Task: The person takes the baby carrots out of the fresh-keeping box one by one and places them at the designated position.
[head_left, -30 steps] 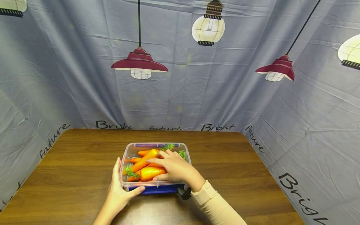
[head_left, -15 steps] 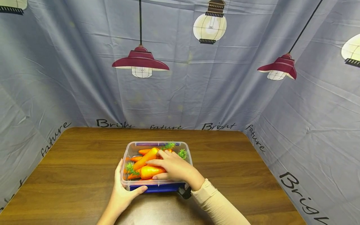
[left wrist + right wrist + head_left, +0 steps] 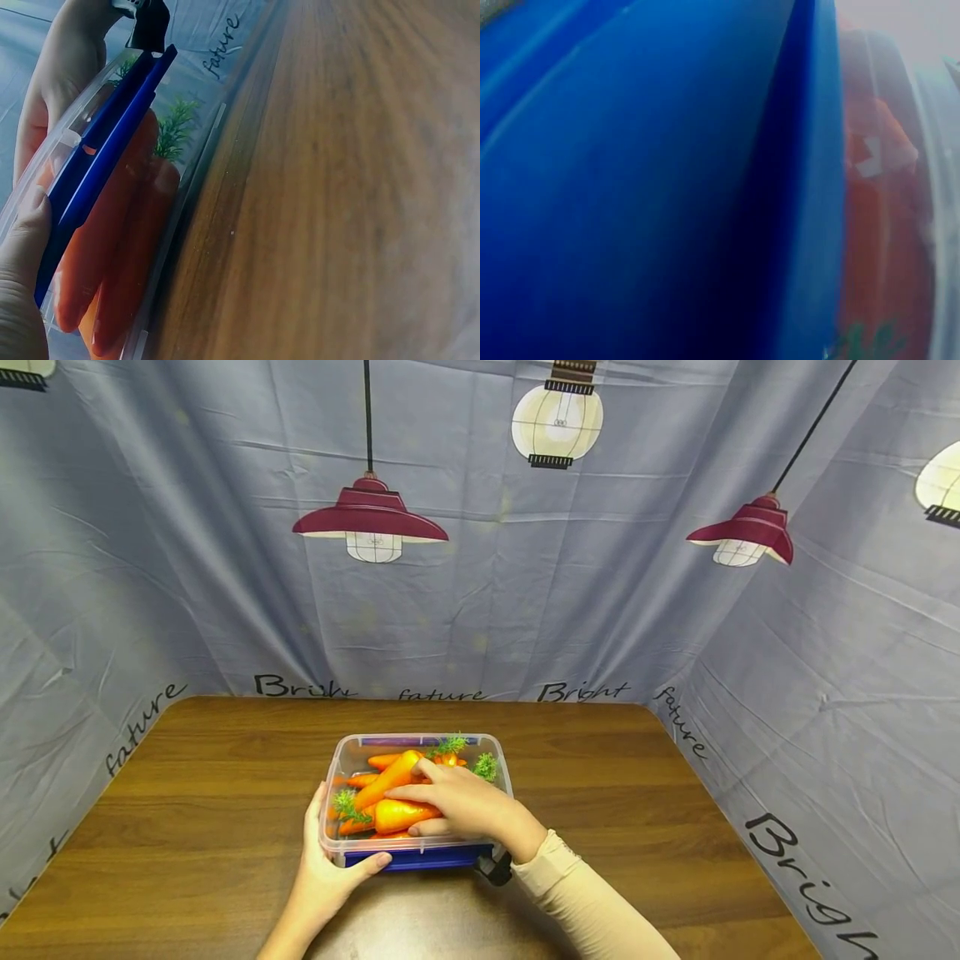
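Observation:
A clear plastic box point(image 3: 327, 843) with a blue front clip point(image 3: 420, 858) stands on the table, filled with several orange carrots point(image 3: 405, 816) bearing green tops. My left hand point(image 3: 324, 868) grips its front left corner, thumb across the front and fingers along the left side. Over the right half of the box, my right hand point(image 3: 468, 802) rests on the carrots with spread, slightly bent fingers; what lies beneath its palm is hidden. In the left wrist view, carrots point(image 3: 139, 262) show through the box wall behind the blue clip. The right wrist view is mostly filled by blue plastic point(image 3: 630, 187).
A brown wooden table point(image 3: 637, 827) surrounds the box. Grey-blue curtains point(image 3: 465, 610) printed with lamps and lettering hang behind it and on both sides. A black camera mount point(image 3: 495, 868) sits under the right wrist, near the box's front right corner.
The right fingers have shifted slightly on the carrots, the index finger bending a little more. The left hand keeps its hold on the box. The head view tilts slightly.

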A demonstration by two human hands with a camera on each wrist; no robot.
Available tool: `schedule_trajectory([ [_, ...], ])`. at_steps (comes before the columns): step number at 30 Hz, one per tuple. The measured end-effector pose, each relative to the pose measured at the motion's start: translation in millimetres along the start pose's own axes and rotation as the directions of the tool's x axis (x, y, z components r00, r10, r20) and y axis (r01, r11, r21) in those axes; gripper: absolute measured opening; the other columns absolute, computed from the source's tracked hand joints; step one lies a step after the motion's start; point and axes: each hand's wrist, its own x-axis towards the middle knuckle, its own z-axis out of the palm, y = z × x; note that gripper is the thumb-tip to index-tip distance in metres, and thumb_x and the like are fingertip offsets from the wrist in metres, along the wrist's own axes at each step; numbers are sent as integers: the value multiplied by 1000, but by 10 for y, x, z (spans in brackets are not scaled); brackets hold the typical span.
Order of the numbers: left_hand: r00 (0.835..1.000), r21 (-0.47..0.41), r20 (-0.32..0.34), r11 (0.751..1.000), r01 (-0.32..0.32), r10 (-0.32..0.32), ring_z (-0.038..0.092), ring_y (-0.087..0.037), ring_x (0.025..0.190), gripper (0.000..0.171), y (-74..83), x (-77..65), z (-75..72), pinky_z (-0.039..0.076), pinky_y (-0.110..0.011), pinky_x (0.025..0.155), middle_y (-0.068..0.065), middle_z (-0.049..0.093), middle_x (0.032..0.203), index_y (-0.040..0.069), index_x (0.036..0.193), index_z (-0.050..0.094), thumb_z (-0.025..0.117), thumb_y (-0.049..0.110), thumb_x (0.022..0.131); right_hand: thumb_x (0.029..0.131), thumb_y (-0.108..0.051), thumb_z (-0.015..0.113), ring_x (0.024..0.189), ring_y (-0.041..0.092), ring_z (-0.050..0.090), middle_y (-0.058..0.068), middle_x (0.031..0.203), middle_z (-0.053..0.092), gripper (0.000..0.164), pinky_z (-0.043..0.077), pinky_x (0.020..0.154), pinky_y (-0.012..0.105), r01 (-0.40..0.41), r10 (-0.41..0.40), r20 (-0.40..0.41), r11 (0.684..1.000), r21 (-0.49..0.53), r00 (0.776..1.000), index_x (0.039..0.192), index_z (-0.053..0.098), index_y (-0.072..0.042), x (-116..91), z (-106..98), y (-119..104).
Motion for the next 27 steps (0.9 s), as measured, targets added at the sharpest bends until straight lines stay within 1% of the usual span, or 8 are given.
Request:
schedule_trajectory([
  [2, 1000, 11, -6, 1000, 8, -8, 30, -6, 141, 127, 4, -4, 2, 35, -7, 107, -9, 11, 166, 38, 158, -1, 83, -7, 73, 93, -38, 68, 112, 14, 58, -5, 130, 52, 46, 50, 98, 29, -5, 5, 19, 999, 37, 1000, 137, 58, -28, -6, -26, 7],
  [4, 1000, 20, -14, 1000, 14, -14, 30, -12, 143, 127, 8, -6, 3, 35, -6, 107, -8, 12, 166, 39, 157, -1, 83, -6, 73, 95, -38, 66, 115, 14, 58, -5, 132, 52, 47, 49, 101, 30, -22, 19, 43, 997, 76, 999, 139, 56, -26, -18, -56, 19],
  [9, 1000, 20, -26, 1000, 10, -9, 25, -29, 147, 128, 6, -2, 3, 33, -5, 107, -5, 13, 166, 38, 158, 0, 83, -8, 72, 99, -41, 59, 116, 13, 55, -3, 131, 56, 52, 47, 103, 30, -120, 103, 115, 982, 144, 988, 147, 49, -24, -69, -140, 38],
  [11, 1000, 8, -24, 1000, 4, -4, 23, -32, 148, 129, 0, 1, 4, 32, -5, 108, -5, 12, 166, 37, 158, 0, 83, -9, 71, 99, -43, 57, 114, 12, 55, -3, 128, 57, 53, 48, 102, 30, -155, 135, 133, 976, 154, 982, 148, 47, -25, -93, -172, 47],
  [16, 999, -3, -33, 1000, -12, 12, 23, -35, 148, 129, -14, 5, 7, 31, -5, 108, -8, 14, 166, 36, 158, 2, 83, -10, 70, 100, -43, 56, 120, 15, 54, -2, 131, 61, 55, 45, 107, 33, -206, 186, 130, 964, 168, 974, 149, 45, -21, -144, -226, 78],
  [19, 999, -7, -35, 1000, -22, 21, 22, -37, 148, 128, -26, 7, 7, 31, -5, 109, -11, 13, 166, 35, 158, 2, 83, -11, 70, 101, -44, 54, 122, 18, 54, -1, 137, 60, 57, 45, 108, 36, -252, 233, 123, 951, 177, 965, 151, 42, -20, -177, -255, 91],
  [23, 999, -3, -31, 1000, -23, 23, 22, -37, 148, 128, -36, 6, -1, 30, -5, 109, -11, 11, 166, 35, 158, 1, 82, -11, 71, 101, -47, 52, 123, 17, 53, -5, 143, 56, 59, 47, 105, 38, -295, 281, 102, 941, 166, 954, 154, 37, -25, -242, -279, 124],
  [27, 999, 2, -31, 1000, -18, 18, 23, -37, 148, 128, -32, 7, -4, 31, -5, 109, -10, 12, 166, 35, 158, 1, 83, -11, 71, 100, -49, 52, 119, 15, 56, -8, 139, 59, 59, 51, 97, 40, -327, 319, 72, 932, 157, 945, 154, 35, -33, -329, -322, 153],
])
